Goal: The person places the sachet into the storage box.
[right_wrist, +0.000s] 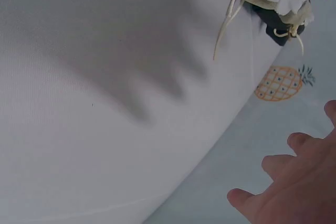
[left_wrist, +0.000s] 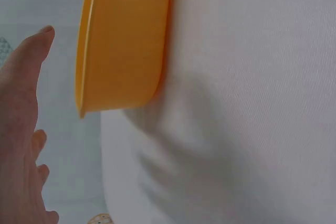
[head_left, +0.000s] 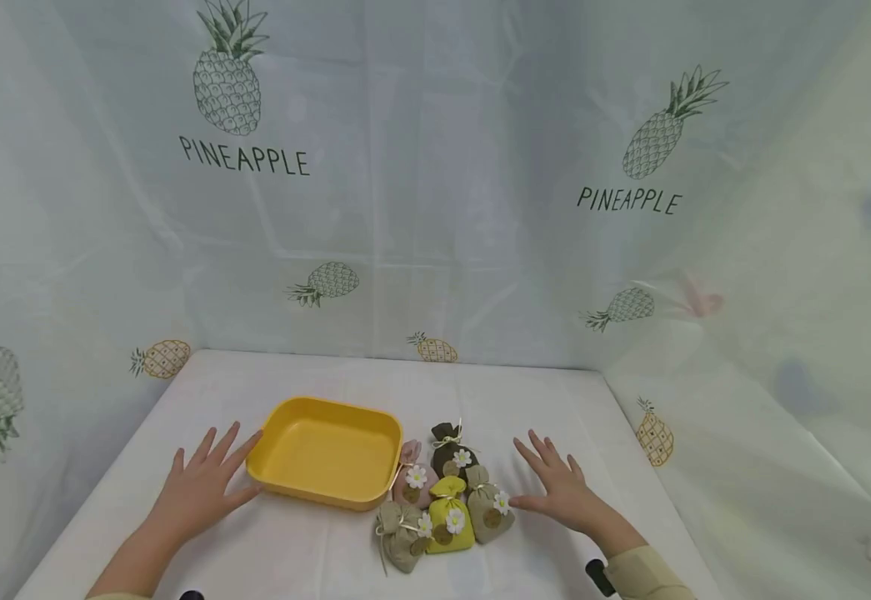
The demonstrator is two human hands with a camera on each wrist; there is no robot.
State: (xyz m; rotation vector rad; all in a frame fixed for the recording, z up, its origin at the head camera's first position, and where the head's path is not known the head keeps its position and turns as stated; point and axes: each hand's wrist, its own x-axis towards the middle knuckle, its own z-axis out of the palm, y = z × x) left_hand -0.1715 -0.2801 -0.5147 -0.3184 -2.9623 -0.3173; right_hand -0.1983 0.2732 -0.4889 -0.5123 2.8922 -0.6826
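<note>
A yellow rectangular tray (head_left: 322, 454) with nothing in it stands left of the middle of the table. My left hand (head_left: 198, 492) hovers at its left side, fingers spread, holding nothing. Several small drawstring pouches with white flowers are clustered to the tray's right: a dark one (head_left: 444, 451), a pink one (head_left: 405, 476), a yellow one (head_left: 443, 492), a grey-beige one (head_left: 479, 508) and another beige one (head_left: 396, 542). Just right of the cluster is my right hand (head_left: 566, 496), its fingers spread and free of any object. In the left wrist view, the tray's side (left_wrist: 126, 40) is beyond my thumb.
The table (head_left: 277, 550) has a white cover. Behind it and at both sides hangs a pale curtain (head_left: 443, 208) printed with pineapples. The table's right edge runs close past my right hand.
</note>
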